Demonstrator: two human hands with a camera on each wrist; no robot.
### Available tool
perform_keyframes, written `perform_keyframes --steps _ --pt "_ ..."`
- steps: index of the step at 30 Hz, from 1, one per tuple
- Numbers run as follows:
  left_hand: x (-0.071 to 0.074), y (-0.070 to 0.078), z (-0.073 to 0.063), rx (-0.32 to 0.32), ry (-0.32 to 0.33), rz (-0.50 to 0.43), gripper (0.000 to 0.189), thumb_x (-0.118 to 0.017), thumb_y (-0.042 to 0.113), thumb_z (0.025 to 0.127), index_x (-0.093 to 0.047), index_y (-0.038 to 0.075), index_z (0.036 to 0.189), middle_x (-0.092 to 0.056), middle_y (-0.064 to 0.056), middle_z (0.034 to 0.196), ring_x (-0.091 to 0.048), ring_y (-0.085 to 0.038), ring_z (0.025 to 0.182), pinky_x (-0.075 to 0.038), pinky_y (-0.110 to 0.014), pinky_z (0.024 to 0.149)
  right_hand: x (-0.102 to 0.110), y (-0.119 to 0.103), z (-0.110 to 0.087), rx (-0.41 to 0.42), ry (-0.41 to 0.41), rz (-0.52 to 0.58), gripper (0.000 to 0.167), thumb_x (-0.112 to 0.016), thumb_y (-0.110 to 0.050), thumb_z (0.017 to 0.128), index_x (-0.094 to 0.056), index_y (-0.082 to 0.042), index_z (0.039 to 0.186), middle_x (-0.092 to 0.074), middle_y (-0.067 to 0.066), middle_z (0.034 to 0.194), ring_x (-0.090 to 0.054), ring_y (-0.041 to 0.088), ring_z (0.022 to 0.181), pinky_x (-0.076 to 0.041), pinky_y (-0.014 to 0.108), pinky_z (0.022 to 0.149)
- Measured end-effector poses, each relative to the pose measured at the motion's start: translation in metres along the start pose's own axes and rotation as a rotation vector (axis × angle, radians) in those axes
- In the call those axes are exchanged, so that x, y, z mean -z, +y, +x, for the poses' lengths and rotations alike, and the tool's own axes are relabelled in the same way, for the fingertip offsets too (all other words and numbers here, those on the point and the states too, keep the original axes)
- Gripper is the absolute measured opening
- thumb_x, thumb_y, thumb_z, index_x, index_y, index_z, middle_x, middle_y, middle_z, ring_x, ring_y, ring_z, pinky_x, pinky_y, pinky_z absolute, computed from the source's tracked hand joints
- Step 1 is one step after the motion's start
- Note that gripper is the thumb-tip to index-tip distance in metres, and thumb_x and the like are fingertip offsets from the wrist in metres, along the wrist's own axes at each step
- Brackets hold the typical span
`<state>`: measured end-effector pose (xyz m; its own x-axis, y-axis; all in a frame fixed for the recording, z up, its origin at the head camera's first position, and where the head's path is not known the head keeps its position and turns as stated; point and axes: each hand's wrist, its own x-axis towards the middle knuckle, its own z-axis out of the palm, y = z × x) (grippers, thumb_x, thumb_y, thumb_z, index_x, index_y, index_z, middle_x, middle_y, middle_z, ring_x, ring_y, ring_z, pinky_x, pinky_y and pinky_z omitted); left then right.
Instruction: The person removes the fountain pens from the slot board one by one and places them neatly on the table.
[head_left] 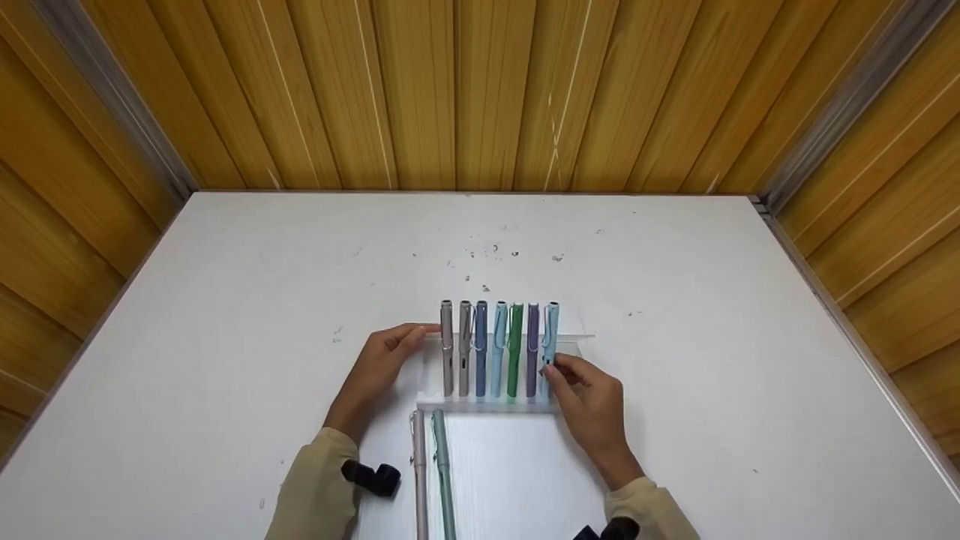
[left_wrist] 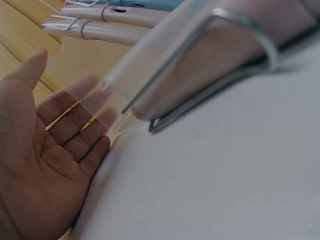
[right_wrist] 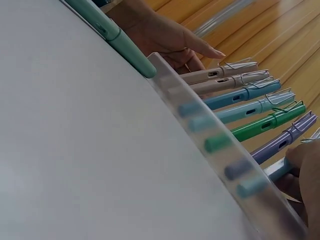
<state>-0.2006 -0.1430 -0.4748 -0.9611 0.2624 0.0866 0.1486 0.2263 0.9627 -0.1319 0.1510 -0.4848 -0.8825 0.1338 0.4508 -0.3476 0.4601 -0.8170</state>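
A clear pen stand [head_left: 491,406] holds a row of upright, slightly leaning pens. At the row's right end, my right hand [head_left: 598,397] pinches a light blue pen [head_left: 552,322] between thumb and fingers; its lower end sits in the stand's front ledge in the right wrist view. Next to it stand a purple pen [head_left: 532,337] and a green pen [head_left: 514,352]. Another light blue pen [head_left: 498,360], a dark blue pen [head_left: 481,360] and two grey-beige pens [head_left: 447,364] follow leftward. My left hand [left_wrist: 55,150] has its fingers extended behind the stand's clear side, fingertips seen through it.
In front of the stand, a pinkish pen [head_left: 419,472] and a sage-green pen [head_left: 442,465] lie on the white table [head_left: 225,360]. Wood-look panels [head_left: 487,90] rise behind the table. Black wrist cameras [head_left: 375,478] are strapped over the sleeves.
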Motion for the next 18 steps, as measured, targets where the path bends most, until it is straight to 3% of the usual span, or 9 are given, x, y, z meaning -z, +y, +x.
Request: perform_keyframes --steps 5,10,14,18 --pt "0.0 -0.001 0.002 -0.011 0.006 0.019 0.033 -0.051 0.031 0.106 -0.072 0.013 0.123 -0.068 -0.004 0.129 -0.054 -0.026 0.133 -0.034 -0.05 0.117 0.014 0.006 0.004 -0.025 0.154 -0.011 0.014 -0.075 -0.005 0.09 -0.075 -0.001 0.103 -0.075 0.006 0.09 -0.064 0.006 0.076 -0.051 0.012 0.065" --pt "-0.002 -0.002 0.0 -0.007 0.007 0.019 0.033 -0.051 0.033 0.106 -0.072 0.015 0.123 -0.068 -0.004 0.13 -0.054 -0.026 0.133 -0.034 -0.05 0.117 0.052 0.021 0.005 -0.13 0.291 -0.038 0.013 -0.074 0.001 0.088 -0.072 0.005 0.101 -0.073 0.014 0.088 -0.067 0.004 0.071 -0.054 0.012 0.063" --pt "-0.002 -0.001 0.0 -0.019 0.0 0.013 0.033 -0.05 0.032 0.106 -0.072 0.015 0.123 -0.068 -0.003 0.129 -0.055 -0.025 0.132 -0.036 -0.048 0.116 0.076 0.02 -0.01 -0.23 0.286 -0.139 0.012 -0.076 -0.006 0.088 -0.073 0.001 0.097 -0.072 0.011 0.083 -0.067 0.003 0.064 -0.056 0.015 0.059" --pt "-0.001 0.001 0.0 -0.028 -0.002 0.005 0.032 -0.05 0.031 0.106 -0.072 0.014 0.123 -0.069 -0.002 0.128 -0.056 -0.023 0.131 -0.037 -0.045 0.116 0.073 0.003 -0.037 -0.222 0.172 -0.207 0.007 -0.078 -0.001 0.085 -0.073 -0.003 0.09 -0.072 0.005 0.077 -0.067 0.007 0.059 -0.056 0.018 0.053"
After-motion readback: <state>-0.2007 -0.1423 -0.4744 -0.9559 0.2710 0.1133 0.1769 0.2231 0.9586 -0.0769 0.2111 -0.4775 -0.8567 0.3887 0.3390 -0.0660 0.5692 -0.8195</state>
